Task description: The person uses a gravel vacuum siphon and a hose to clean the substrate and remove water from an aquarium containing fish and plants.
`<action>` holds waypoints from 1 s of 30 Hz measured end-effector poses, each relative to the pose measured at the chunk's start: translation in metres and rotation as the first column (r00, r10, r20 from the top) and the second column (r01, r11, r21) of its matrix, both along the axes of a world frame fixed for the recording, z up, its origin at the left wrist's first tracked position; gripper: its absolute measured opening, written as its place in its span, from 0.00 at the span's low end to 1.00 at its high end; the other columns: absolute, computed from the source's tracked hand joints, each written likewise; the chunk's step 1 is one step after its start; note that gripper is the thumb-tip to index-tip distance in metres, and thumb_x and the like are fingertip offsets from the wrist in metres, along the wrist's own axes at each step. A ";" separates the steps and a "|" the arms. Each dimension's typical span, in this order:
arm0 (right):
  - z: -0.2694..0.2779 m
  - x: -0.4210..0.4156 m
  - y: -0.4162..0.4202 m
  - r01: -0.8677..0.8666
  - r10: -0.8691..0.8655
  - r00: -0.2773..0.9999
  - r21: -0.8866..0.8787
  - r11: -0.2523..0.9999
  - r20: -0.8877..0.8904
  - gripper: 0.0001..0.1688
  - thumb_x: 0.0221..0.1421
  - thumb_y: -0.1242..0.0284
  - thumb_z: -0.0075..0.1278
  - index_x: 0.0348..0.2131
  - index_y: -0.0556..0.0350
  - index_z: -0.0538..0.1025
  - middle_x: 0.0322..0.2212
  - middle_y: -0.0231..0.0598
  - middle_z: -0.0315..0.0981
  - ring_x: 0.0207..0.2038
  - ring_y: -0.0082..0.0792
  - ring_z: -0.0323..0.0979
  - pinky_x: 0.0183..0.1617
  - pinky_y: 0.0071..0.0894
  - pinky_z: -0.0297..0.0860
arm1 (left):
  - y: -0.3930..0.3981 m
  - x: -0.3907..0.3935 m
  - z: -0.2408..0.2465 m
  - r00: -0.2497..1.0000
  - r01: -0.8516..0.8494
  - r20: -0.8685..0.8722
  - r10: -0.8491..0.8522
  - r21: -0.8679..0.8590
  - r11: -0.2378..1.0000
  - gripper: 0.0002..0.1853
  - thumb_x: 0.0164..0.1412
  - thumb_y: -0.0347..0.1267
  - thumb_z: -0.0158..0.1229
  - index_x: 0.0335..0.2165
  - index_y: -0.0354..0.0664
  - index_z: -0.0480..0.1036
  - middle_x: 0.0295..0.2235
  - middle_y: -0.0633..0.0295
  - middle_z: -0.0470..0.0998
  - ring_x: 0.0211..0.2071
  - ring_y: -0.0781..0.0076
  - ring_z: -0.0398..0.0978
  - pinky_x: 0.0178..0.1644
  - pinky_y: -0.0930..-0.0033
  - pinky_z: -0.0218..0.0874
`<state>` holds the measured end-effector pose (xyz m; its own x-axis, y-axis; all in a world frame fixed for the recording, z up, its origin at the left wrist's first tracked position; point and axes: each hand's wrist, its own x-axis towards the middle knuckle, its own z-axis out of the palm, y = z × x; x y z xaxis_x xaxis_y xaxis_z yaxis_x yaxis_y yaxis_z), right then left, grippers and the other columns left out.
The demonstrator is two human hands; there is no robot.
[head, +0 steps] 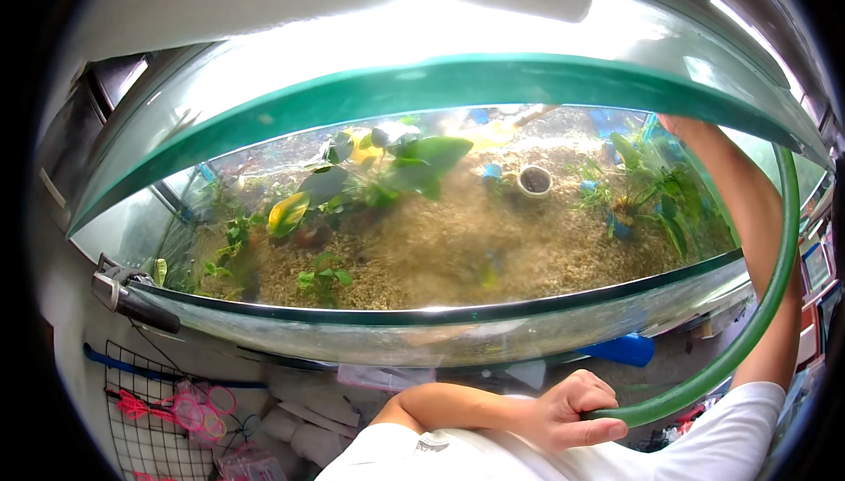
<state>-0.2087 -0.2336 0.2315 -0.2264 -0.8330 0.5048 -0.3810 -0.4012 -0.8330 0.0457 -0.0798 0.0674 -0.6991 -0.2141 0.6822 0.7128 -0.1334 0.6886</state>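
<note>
A thick green hose (746, 355) curves along the right side. Its lower end is in my left hand (581, 412), whose fingers are closed round it with the thumb extended. From there the hose rises past my right arm to the glass brace at the tank's upper right. My right arm reaches up to the right end of the glass aquarium (455, 316). Only part of my right hand (672, 126) shows below the green glass brace (462, 81); its fingers are hidden. Beneath it stand leafy aquarium plants (670, 197). Cloudy brown water hangs over the gravel (561, 256).
A white round-mouthed pot (534, 181) sits on the gravel near broad-leaved plants (422, 164). A dark clamp-like device (135, 293) grips the tank's front left rim. Below are a black wire rack (142, 428) with pink rings and a blue object (624, 350).
</note>
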 end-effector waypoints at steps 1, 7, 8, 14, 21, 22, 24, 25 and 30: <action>0.001 -0.003 0.002 0.002 -0.002 1.000 -0.011 1.000 0.000 0.13 0.53 0.66 0.48 0.27 0.60 0.74 0.21 0.41 0.74 0.22 0.30 0.74 0.27 0.28 0.72 | -0.002 -0.001 -0.001 1.000 0.003 -0.009 -0.003 -0.014 1.000 0.19 0.54 0.26 0.52 0.12 0.36 0.57 0.10 0.59 0.52 0.12 0.61 0.51 0.19 0.62 0.40; 0.002 -0.007 0.002 -0.015 0.015 1.000 -0.009 1.000 -0.011 0.14 0.53 0.65 0.48 0.26 0.60 0.74 0.20 0.41 0.73 0.21 0.30 0.73 0.26 0.28 0.72 | 0.008 -0.008 -0.011 0.999 0.011 0.046 -0.012 0.009 1.000 0.16 0.55 0.27 0.53 0.14 0.35 0.63 0.10 0.59 0.55 0.12 0.64 0.52 0.18 0.63 0.40; 0.003 -0.008 0.002 -0.017 0.017 1.000 -0.004 1.000 -0.016 0.14 0.53 0.65 0.48 0.26 0.59 0.74 0.20 0.41 0.73 0.21 0.30 0.73 0.26 0.28 0.71 | 0.010 -0.009 -0.013 0.999 0.012 0.047 -0.012 0.011 1.000 0.16 0.55 0.28 0.53 0.14 0.35 0.63 0.10 0.59 0.55 0.11 0.64 0.52 0.18 0.63 0.40; -0.001 -0.005 -0.009 -0.011 0.012 1.000 0.037 0.999 -0.023 0.15 0.53 0.65 0.48 0.25 0.59 0.74 0.19 0.40 0.73 0.20 0.29 0.73 0.25 0.28 0.71 | 0.014 -0.011 -0.019 0.998 -0.010 0.062 0.008 0.031 0.999 0.16 0.56 0.29 0.54 0.15 0.34 0.65 0.10 0.60 0.55 0.11 0.64 0.52 0.18 0.63 0.40; 0.018 -0.008 0.000 0.054 -0.043 0.996 0.129 0.990 -0.084 0.14 0.52 0.62 0.51 0.28 0.56 0.74 0.20 0.37 0.74 0.22 0.26 0.73 0.25 0.23 0.71 | 0.019 -0.015 -0.013 0.998 0.011 0.069 -0.012 0.022 1.000 0.17 0.56 0.30 0.53 0.14 0.35 0.65 0.09 0.60 0.55 0.10 0.66 0.52 0.18 0.64 0.40; 0.019 -0.008 0.000 0.047 -0.035 0.995 0.141 0.989 -0.088 0.15 0.53 0.62 0.50 0.28 0.56 0.74 0.20 0.37 0.73 0.22 0.25 0.73 0.24 0.23 0.71 | 0.019 -0.015 -0.014 0.998 0.012 0.069 -0.013 0.022 1.000 0.17 0.56 0.30 0.53 0.14 0.35 0.65 0.09 0.60 0.55 0.10 0.66 0.52 0.18 0.64 0.40; 0.015 -0.005 -0.005 0.030 -0.017 0.996 0.146 0.989 -0.087 0.15 0.53 0.62 0.50 0.27 0.57 0.74 0.20 0.37 0.73 0.22 0.24 0.73 0.24 0.22 0.71 | 0.019 -0.015 -0.016 0.997 0.002 0.073 -0.004 0.024 1.000 0.17 0.56 0.31 0.53 0.14 0.34 0.66 0.09 0.60 0.55 0.10 0.66 0.52 0.18 0.64 0.40; 0.009 -0.001 -0.010 0.017 -0.005 0.997 0.141 0.990 -0.083 0.15 0.54 0.62 0.49 0.27 0.57 0.74 0.20 0.37 0.73 0.21 0.24 0.73 0.24 0.21 0.71 | 0.019 -0.015 -0.018 0.997 -0.012 0.078 0.010 0.030 0.999 0.17 0.56 0.31 0.53 0.14 0.34 0.66 0.09 0.60 0.55 0.11 0.66 0.52 0.18 0.64 0.40; 0.019 -0.016 -0.002 -0.031 0.049 0.992 0.152 0.988 -0.113 0.15 0.54 0.63 0.49 0.27 0.57 0.74 0.20 0.37 0.73 0.21 0.24 0.72 0.23 0.21 0.71 | 0.022 -0.020 -0.017 0.995 0.029 0.096 -0.030 0.004 1.000 0.17 0.57 0.32 0.53 0.15 0.34 0.66 0.09 0.60 0.57 0.11 0.66 0.54 0.17 0.64 0.42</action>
